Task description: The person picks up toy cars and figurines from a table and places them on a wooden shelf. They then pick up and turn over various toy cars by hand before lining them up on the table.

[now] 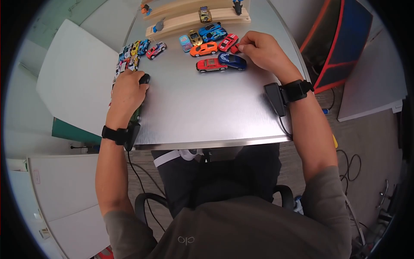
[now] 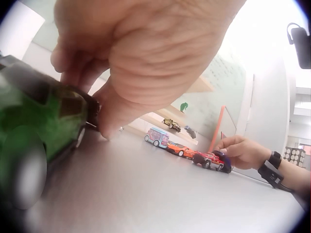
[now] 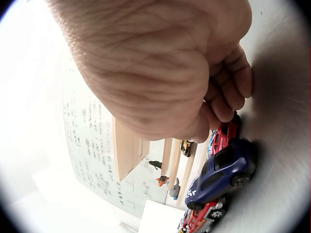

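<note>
Black car [image 1: 145,79] in L hand [image 1: 127,93], nr tbl [image 1: 194,112] edge.

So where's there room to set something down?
Widest: the table between the green car and right wrist camera, from the dark blue car to the near edge. Smaller: between the racing car and bus. Crowded: left car rows and the cluster by the wooden shelf.

bright glare on tabletop [image 1: 192,101], blurred green car [image 2: 29,114], dark rounded edges
</note>
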`<state>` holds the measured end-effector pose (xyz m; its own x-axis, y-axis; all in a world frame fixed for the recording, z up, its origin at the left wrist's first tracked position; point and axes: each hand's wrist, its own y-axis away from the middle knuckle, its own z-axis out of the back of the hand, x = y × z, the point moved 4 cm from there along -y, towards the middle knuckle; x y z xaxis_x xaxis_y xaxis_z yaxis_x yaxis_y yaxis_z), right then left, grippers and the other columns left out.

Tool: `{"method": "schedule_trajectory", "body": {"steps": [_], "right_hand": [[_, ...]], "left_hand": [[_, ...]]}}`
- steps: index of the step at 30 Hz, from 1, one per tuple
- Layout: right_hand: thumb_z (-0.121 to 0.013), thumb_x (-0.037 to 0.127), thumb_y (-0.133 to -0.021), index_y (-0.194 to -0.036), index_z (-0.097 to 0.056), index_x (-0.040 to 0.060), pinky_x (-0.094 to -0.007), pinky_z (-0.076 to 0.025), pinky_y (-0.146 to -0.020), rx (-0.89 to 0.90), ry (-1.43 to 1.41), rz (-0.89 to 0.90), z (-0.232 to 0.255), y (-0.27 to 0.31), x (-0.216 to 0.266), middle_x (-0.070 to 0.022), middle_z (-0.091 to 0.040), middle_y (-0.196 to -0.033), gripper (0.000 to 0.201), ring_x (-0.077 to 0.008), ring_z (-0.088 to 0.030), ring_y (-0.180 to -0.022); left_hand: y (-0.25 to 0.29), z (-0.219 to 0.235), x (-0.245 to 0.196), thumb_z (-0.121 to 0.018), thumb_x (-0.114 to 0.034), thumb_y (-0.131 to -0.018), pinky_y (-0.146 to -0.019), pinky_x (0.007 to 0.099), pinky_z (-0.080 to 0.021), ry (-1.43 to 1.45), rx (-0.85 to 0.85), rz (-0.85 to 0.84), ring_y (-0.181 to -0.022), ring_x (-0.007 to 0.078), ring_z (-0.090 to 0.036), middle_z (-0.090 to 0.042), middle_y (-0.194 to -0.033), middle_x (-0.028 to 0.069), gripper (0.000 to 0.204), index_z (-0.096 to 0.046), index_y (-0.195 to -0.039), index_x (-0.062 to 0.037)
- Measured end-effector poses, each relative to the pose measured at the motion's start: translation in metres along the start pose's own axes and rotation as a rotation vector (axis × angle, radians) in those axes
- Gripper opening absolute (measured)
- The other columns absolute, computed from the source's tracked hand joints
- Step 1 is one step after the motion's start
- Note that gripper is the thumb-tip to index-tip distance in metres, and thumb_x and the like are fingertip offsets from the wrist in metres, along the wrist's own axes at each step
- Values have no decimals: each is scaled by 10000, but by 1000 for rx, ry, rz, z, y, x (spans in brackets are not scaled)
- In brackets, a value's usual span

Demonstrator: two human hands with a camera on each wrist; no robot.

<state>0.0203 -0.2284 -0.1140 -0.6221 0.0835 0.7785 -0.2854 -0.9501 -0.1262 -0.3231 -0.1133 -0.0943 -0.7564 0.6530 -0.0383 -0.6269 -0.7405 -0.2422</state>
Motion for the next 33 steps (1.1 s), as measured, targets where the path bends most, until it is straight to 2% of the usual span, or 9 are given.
{"method": "schedule_trajectory", "body": {"steps": [6,8,12,14,19,23,27,30,33], "right_hand": [[-655,162,-945,-999,-708,14,-287,-428,-599,-14,1,40,1,0,-1,-4,-598,-719,166,-99,-519,-662],[-637,152,-925,-971,-698,-22,-345,-487,-604,-19,-12,46,2,1,2,-97,-654,-722,189,-172,-592,-642],[-639,153,-928,-970,-698,-24,-346,-490,-608,-22,17,53,3,2,5,-100,-655,-724,190,-176,-594,-642],[-663,166,-948,-1004,-715,13,-285,-436,-607,-6,14,12,2,2,3,-3,-611,-724,171,-97,-527,-665],[-667,146,-948,-1016,-712,7,-269,-454,-636,-21,-21,22,0,1,1,-17,-662,-779,161,-88,-554,-698],[-667,168,-925,-989,-711,-3,-334,-502,-638,-46,-82,53,-3,1,1,-93,-669,-758,188,-171,-609,-680],[-701,175,-905,-988,-707,-4,-338,-504,-637,-30,-48,82,-2,4,8,-88,-672,-758,198,-175,-616,-685],[-706,118,-897,-1070,-696,-15,-283,-512,-758,49,-70,49,-5,9,18,-70,-710,-897,219,-133,-639,-815],[-754,105,-836,-1109,-694,-11,-314,-520,-847,49,-28,157,-10,13,27,-106,-707,-1006,302,-187,-664,-933]], "left_hand": [[0,1,-30,-715,-27,-774,-850,450,-500,86,-4,-95,-959,399,-619,-644,-963,188,298,-700,-1071,-14],[-2,-1,-40,-714,-15,-773,-858,440,-501,132,-19,-137,-968,388,-621,-645,-971,178,306,-697,-1078,-21],[-14,-6,-66,-705,6,-769,-877,413,-493,299,-20,-179,-989,367,-614,-632,-997,170,319,-687,-1086,-15],[-23,-10,-75,-703,9,-766,-883,406,-491,372,6,-165,-992,364,-610,-627,-1008,170,316,-685,-1082,-9],[-49,-21,-86,-688,34,-746,-887,386,-489,350,89,-239,-996,344,-612,-622,-1018,157,374,-677,-1118,2],[-54,-26,-87,-701,28,-739,-895,370,-488,433,156,-252,-1004,313,-619,-624,-1030,132,412,-672,-1149,1],[-49,-26,-70,-748,2,-725,-864,323,-483,660,152,-200,-993,224,-612,-607,-1031,72,433,-673,-1152,-3],[-48,-27,-57,-763,-9,-720,-815,297,-473,686,201,-102,-937,180,-586,-582,-995,45,435,-675,-1146,-5],[-48,-31,-48,-768,-17,-719,-772,287,-459,670,226,-77,-866,163,-550,-559,-948,35,420,-680,-1130,-4]]}}
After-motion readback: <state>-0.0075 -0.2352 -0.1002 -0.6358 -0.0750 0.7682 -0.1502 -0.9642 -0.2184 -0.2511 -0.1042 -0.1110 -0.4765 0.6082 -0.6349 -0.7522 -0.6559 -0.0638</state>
